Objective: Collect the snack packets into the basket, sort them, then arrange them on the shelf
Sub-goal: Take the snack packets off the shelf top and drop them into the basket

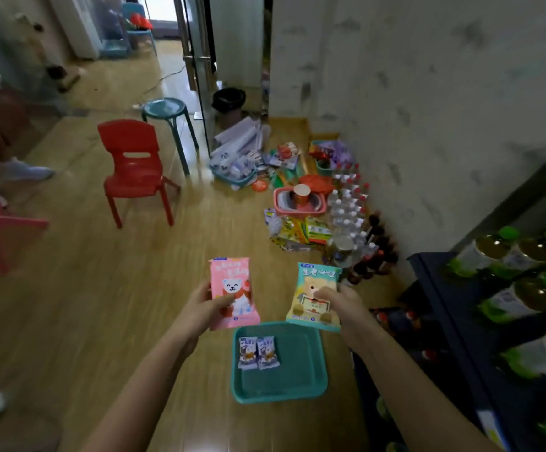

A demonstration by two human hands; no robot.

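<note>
Step in hand: judged to be sorting, with one packet per hand held up over the basket [307, 380].
Left hand [204, 305]: fingers curled behind the pink packet [232, 293], thumb across its front; packet upright, face to camera.
Right hand [342, 305]: clamped on the green packet [317, 295] at its right edge, thumb on the front.
Packets vs basket: both hung above the basket's far edge — pink toward the far-left corner, green toward the far-right. Neither appeared to touch it.
Basket: stood on the floor [102, 321], close by the shelf [444, 305]; two small purple packets [258, 352] lay side by side in its far-left corner.
To do it well: lower each packet flat onto the bare right half — kinds kept apart, small packets not buried — and let go only when low.
</note>
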